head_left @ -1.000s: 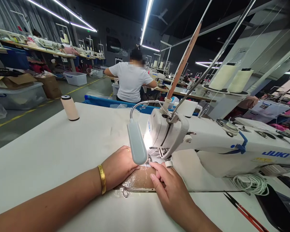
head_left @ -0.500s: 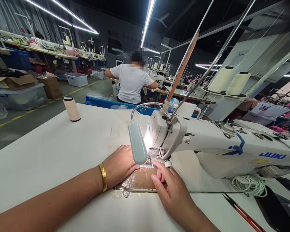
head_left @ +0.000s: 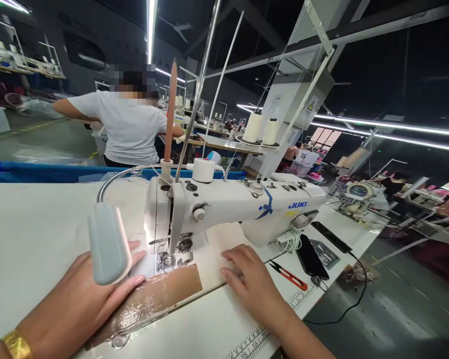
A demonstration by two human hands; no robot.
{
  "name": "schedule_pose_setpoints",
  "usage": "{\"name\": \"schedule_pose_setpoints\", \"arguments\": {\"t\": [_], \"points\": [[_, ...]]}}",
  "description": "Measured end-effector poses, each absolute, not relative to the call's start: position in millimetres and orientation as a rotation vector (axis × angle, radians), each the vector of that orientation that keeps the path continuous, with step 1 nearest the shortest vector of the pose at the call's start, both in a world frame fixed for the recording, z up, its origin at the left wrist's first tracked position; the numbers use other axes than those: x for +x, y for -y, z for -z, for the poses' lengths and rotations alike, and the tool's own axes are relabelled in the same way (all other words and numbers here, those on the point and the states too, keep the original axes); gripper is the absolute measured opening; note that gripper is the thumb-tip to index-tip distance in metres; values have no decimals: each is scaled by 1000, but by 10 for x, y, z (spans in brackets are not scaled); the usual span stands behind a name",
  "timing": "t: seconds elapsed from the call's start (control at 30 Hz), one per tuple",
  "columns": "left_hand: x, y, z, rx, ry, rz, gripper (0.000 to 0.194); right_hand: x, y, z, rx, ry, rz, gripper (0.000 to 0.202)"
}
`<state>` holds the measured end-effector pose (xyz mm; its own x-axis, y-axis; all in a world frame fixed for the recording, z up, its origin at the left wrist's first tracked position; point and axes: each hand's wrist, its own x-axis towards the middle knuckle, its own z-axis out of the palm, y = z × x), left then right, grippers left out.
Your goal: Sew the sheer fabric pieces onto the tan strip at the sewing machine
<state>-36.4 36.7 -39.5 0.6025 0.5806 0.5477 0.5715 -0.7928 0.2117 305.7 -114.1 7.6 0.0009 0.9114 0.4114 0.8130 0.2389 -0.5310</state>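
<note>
A white JUKI sewing machine (head_left: 224, 199) stands on the white table. My left hand (head_left: 97, 284) lies beside the needle area, fingers apart, next to a small white piece (head_left: 147, 265) and partly behind a grey lamp (head_left: 108, 244). Under its edge runs a brown strip with a clear shiny cover (head_left: 153, 294), in front of the presser foot (head_left: 166, 260). To the right of the strip, my right hand (head_left: 247, 274) rests at the machine bed with curled, parted fingers and nothing in them.
Orange-handled snips (head_left: 288, 275), a black phone (head_left: 311, 257) and a coiled pale cable (head_left: 289, 241) lie at the right. A printed ruler (head_left: 252, 344) runs along the front edge. Behind the blue cloth (head_left: 60, 172) sits a person in a white shirt (head_left: 129, 127).
The view has swung to the right. My right hand has moved away from the needle area and the brown strip. A white piece now shows by my left fingers.
</note>
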Motion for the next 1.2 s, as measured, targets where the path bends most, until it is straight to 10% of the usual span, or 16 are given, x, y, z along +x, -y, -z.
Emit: {"name": "schedule_pose_setpoints", "arguments": {"t": [1.2], "points": [[123, 386, -196, 2252, -864, -548, 34, 2707, 1409, -50, -1188, 1921, -69, 16]]}}
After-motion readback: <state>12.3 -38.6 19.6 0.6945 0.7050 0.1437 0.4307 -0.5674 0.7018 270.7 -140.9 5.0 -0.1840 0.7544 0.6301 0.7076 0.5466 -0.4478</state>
